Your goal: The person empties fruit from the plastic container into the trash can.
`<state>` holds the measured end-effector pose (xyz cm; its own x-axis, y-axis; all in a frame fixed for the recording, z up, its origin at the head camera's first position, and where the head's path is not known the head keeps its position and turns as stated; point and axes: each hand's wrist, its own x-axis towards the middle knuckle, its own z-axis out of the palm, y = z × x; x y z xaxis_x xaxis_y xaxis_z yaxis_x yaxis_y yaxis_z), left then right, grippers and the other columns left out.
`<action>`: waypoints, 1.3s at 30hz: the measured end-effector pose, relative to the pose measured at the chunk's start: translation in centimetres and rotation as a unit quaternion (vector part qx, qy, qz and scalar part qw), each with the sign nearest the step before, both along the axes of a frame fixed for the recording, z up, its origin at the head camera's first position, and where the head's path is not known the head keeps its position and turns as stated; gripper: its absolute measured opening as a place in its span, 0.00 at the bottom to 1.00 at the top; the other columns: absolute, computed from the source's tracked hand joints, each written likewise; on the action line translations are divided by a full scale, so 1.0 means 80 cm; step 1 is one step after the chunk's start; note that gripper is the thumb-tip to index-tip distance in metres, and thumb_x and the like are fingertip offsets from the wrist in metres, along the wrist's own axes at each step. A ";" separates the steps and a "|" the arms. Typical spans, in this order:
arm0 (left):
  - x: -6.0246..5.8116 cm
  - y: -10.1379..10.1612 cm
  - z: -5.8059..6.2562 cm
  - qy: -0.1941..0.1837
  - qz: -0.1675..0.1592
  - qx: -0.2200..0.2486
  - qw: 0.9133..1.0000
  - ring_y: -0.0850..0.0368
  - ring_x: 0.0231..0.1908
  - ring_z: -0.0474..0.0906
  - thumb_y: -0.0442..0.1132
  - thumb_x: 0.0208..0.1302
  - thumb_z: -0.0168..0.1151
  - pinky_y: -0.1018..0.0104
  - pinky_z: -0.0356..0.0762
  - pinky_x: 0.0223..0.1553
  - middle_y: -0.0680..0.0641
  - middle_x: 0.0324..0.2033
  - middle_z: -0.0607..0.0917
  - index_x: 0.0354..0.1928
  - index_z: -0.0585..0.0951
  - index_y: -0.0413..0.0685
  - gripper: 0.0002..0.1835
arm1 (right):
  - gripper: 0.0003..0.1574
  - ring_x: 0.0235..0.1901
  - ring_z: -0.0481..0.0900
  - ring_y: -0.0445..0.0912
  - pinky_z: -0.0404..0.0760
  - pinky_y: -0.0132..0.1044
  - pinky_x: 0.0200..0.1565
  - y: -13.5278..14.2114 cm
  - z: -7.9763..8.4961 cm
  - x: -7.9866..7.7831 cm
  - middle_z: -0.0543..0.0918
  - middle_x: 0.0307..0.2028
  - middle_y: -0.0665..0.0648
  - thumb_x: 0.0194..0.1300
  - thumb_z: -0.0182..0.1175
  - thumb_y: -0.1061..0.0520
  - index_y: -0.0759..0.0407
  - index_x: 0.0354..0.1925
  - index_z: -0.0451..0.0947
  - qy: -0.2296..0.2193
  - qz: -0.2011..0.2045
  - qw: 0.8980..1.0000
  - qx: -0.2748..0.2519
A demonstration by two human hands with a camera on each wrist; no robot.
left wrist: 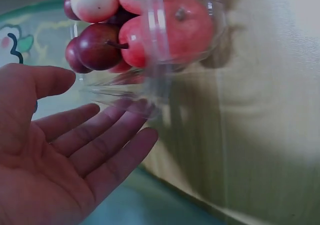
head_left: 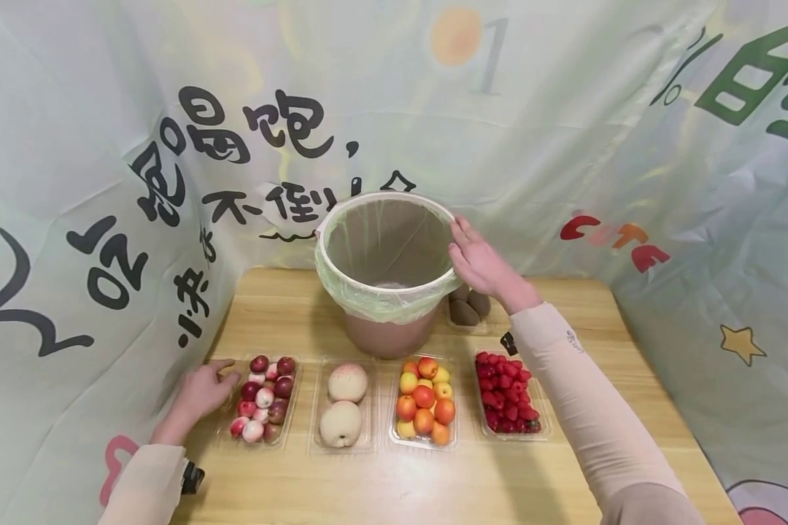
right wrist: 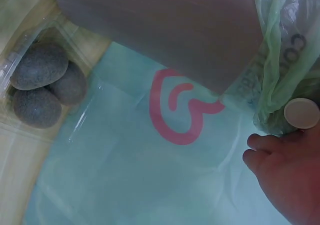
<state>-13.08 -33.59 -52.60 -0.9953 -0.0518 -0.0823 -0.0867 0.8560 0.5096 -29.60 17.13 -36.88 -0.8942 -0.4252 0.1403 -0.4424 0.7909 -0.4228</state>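
My left hand is beside a clear plastic box of plums and small apples, fingers extended and thumb spread. In the left wrist view, its fingertips reach the box's clear edge, and the palm holds nothing. At the right side of a tall bin, my right hand touches the pale rim with extended fingers. A thin green bag lines the bin and folds over its rim. In the right wrist view, part of the right hand shows near a round white piece and the bag.
Clear boxes with two peaches, small orange and yellow fruit and raspberries stand in a row on the wooden table. Behind the right forearm is a box of dark grey, egg-shaped things. Printed cloth encloses the table.
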 end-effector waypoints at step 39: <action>-0.006 -0.012 -0.010 -0.046 -0.007 0.105 0.993 0.52 0.39 0.80 0.37 0.83 0.50 0.63 0.77 0.38 0.36 0.42 0.87 0.57 0.81 0.28 0.18 | 0.43 0.85 0.40 0.60 0.47 0.55 0.84 -0.001 0.000 0.001 0.39 0.85 0.67 0.81 0.28 0.45 0.66 0.84 0.41 -0.019 -0.013 1.000 -0.003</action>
<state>-13.58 -34.57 -53.39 -0.9834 -0.0093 -0.1813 -0.1301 0.7327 0.6680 -29.50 17.04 -36.89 -0.9093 -0.4019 0.1078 -0.4057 0.7988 -0.4442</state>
